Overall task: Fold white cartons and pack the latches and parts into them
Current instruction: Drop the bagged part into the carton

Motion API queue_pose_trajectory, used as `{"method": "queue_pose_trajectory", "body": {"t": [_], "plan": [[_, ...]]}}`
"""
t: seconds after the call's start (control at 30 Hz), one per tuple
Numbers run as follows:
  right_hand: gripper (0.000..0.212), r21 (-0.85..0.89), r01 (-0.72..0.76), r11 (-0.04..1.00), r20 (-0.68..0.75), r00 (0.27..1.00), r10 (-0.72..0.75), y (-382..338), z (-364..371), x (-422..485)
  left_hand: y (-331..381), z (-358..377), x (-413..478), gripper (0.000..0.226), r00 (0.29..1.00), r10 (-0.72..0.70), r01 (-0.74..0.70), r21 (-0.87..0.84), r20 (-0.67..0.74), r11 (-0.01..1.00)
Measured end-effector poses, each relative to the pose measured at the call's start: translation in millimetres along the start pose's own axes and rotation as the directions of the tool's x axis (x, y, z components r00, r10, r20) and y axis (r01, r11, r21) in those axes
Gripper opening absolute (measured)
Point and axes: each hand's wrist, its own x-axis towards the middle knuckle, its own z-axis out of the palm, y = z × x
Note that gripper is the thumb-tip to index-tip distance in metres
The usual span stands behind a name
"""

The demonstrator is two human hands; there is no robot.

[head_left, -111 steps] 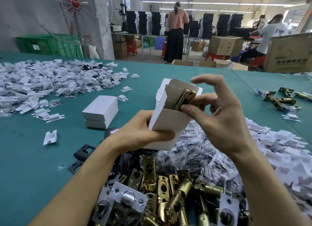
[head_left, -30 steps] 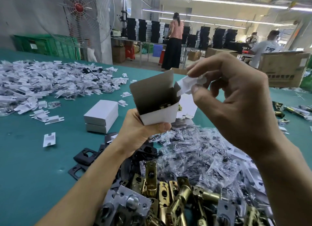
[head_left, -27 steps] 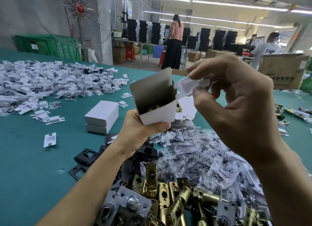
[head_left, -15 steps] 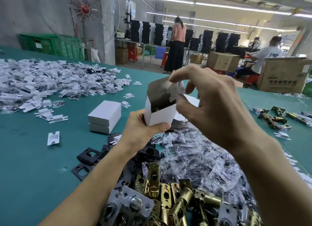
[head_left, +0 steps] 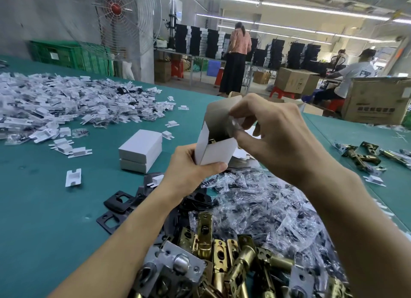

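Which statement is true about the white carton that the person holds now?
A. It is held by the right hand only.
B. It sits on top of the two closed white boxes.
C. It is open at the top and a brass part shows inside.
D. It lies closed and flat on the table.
C. The white carton is gripped from below by the left hand, its top flap is up, and a brass part shows just inside the opening, while the right hand works at the flap.

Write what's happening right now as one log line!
left hand: holds white carton upright | right hand: at open top flap | brass latch: inside | carton: not closed
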Motion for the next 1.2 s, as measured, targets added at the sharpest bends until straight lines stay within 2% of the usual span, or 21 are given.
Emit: {"method": "queue_pose_trajectory", "body": {"t": [0.2, 0.3, 0.4, 0.47, 0.5, 0.57, 0.63, 0.67, 0.7, 0.73, 0.77, 0.83, 0.9, 1.03, 1.1, 1.2], "plan": [[0.012, -0.050, -0.106, 0.993, 0.033, 0.994, 0.108, 7.4, 5.6, -2.6, -1.3, 0.2, 0.1, 0.019, 1.000, -0.017, 0.017, 0.017, 0.018, 1.000], [0.021, -0.129, -0.142, 0.981, 0.117, 0.981, 0.158, 8.6, 8.2, -5.6, -1.8, 0.4, 0.7, 0.022, 0.999, -0.038, 0.038, 0.013, 0.028, 0.999], [0.027, -0.208, -0.129, 0.970, 0.263, 0.947, 0.182, 9.8, 12.5, -6.3, -3.5, -0.1, 0.9, 0.021, 0.998, -0.046, 0.045, 0.029, 0.040, 0.999], [0.027, -0.152, -0.115, 0.982, 0.311, 0.937, 0.158, 13.6, 16.0, -6.9, -3.4, 0.7, 0.9, 0.021, 0.998, -0.045, 0.044, 0.021, 0.048, 0.999], [0.026, -0.086, -0.117, 0.989, 0.273, 0.952, 0.136, 14.6, 18.0, -8.0, -2.6, 0.8, 0.7, 0.023, 0.998, -0.049, 0.049, 0.005, 0.041, 0.999], [0.024, 0.033, -0.110, 0.993, 0.047, 0.993, 0.109, 13.3, 22.0, -11.4, -2.0, -1.5, 2.1, 0.030, 0.997, -0.079, 0.078, -0.034, -0.007, 0.996], [0.019, 0.124, -0.146, 0.981, -0.189, 0.968, 0.168, 12.8, 26.6, -13.5, -1.9, -7.0, 5.1, 0.032, 0.992, -0.107, 0.103, -0.059, -0.074, 0.993], [0.015, 0.176, -0.189, 0.966, -0.226, 0.947, 0.227, 14.1, 29.8, -13.7, -1.4, -10.2, 6.7, 0.032, 0.986, -0.120, 0.111, -0.083, -0.113, 0.990], [0.010, 0.207, -0.249, 0.946, -0.190, 0.939, 0.288, 16.8, 34.1, -13.8, -0.4, -13.6, 8.5, 0.033, 0.978, -0.136, 0.118, -0.117, -0.157, 0.986], [0.005, 0.195, -0.322, 0.926, -0.079, 0.936, 0.342, 20.1, 39.2, -13.8, 0.8, -17.0, 10.6, 0.033, 0.968, -0.149, 0.119, -0.152, -0.202, 0.981], [0.002, 0.125, -0.382, 0.916, 0.098, 0.923, 0.372, 23.0, 44.8, -14.4, 1.9, -20.2, 12.6, 0.032, 0.958, -0.158, 0.116, -0.181, -0.238, 0.977], [0.009, -0.050, -0.372, 0.927, 0.462, 0.814, 0.352, 24.5, 59.8, -16.2, 3.9, -23.9, 15.0, 0.027, 0.947, -0.156, 0.102, -0.199, -0.280, 0.975], [0.021, -0.085, -0.293, 0.952, 0.646, 0.711, 0.277, 19.3, 79.9, -16.2, 4.6, -24.3, 15.8, 0.023, 0.946, -0.139, 0.093, -0.168, -0.293, 0.981], [0.035, -0.075, -0.199, 0.977, 0.733, 0.653, 0.190, 13.5, 113.2, -11.4, 3.0, -19.0, 13.8, 0.021, 0.956, -0.082, 0.069, -0.056, -0.281, 0.996], [0.031, -0.098, -0.191, 0.977, 0.762, 0.617, 0.197, 16.7, 122.2, -11.7, 2.2, -18.3, 13.4, 0.022, 0.958, -0.038, 0.047, 0.025, -0.285, 0.999], [0.024, -0.064, -0.221, 0.973, 0.751, 0.632, 0.193, 21.5, 126.5, -14.5, 1.4, -19.4, 13.3, 0.024, 0.956, 0.025, 0.019, 0.146, -0.292, 0.989]]}}
